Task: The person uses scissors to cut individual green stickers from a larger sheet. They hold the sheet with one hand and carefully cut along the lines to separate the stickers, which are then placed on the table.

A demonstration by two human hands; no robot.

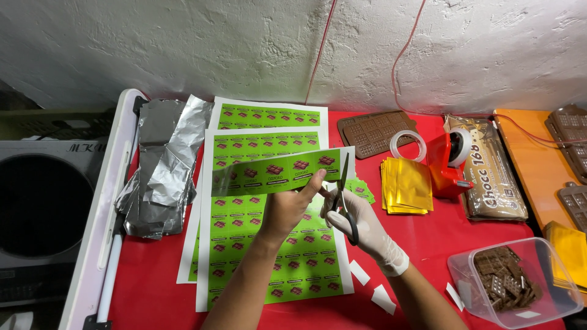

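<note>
Left hand (287, 208) pinches a green label strip (275, 171) above the printed sheets (269, 244). Right hand (361, 223) (white glove) grips black scissors (343, 201), blades at the strip's right end, mid-worktop.

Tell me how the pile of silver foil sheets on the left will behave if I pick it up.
The silver foil sheets look thin and crumpled, so they are probably very light and floppy. Their creases suggest they dent easily under a firm grip. They lie loosely stacked, so single sheets may slide off.
</note>
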